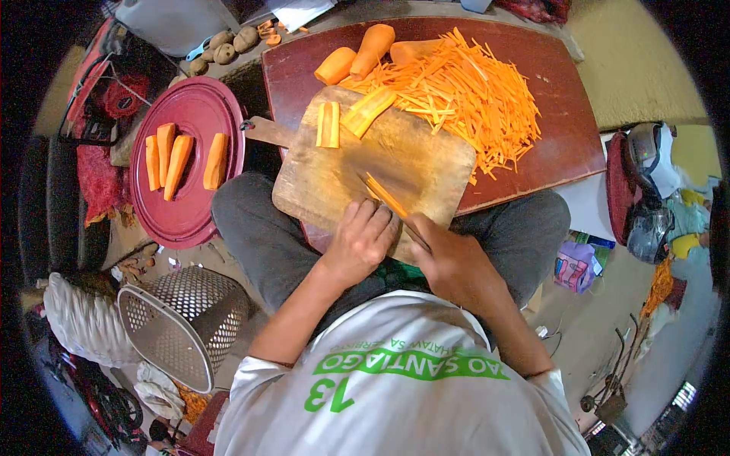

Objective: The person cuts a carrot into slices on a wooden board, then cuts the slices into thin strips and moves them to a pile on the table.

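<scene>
Chopping board (304, 178), worn wood, rounded corners: bears flat carrot slabs (328, 125) and slender carrot sticks (388, 195). Left hand (360, 237): fingers curled at the board's near edge (anything gripped is hidden). Right hand (450, 262): closed round a knife (417, 237), mostly hidden, beside the sticks. Carrot shreds (487, 99): loose heap, glossy red tabletop (559, 114). Plastic lid (190, 216), round, reddish: four tapered carrot pieces (178, 167).
</scene>
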The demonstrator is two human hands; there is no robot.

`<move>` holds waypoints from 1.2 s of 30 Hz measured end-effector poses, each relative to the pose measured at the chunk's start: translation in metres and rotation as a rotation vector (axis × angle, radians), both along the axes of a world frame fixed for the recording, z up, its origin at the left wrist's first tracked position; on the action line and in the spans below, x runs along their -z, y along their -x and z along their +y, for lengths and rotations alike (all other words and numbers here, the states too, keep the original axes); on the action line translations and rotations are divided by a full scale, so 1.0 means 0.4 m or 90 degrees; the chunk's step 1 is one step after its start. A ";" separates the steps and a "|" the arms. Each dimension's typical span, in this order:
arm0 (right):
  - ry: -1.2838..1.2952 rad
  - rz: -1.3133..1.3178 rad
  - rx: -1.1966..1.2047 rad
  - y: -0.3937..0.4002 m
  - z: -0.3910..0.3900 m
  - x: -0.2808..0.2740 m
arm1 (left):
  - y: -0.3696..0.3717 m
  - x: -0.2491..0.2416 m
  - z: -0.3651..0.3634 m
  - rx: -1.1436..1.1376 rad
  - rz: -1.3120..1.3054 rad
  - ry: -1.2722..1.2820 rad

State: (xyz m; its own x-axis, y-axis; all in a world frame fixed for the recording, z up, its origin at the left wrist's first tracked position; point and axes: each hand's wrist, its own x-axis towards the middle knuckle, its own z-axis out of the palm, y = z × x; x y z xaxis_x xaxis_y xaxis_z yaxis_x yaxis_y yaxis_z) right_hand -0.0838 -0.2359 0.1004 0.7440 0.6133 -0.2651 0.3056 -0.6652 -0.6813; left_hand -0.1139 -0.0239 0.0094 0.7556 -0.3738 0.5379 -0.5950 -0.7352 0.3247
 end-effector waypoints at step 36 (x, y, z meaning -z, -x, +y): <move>0.020 -0.006 -0.031 -0.066 0.056 0.020 | 0.012 0.005 -0.004 -0.022 -0.003 -0.029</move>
State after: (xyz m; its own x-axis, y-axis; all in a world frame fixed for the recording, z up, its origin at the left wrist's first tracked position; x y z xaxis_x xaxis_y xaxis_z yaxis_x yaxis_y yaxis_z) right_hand -0.0575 -0.2137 0.0926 0.7165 0.6398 -0.2778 0.3444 -0.6708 -0.6568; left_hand -0.1187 -0.0253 0.0072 0.7657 -0.3720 0.5246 -0.5705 -0.7695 0.2870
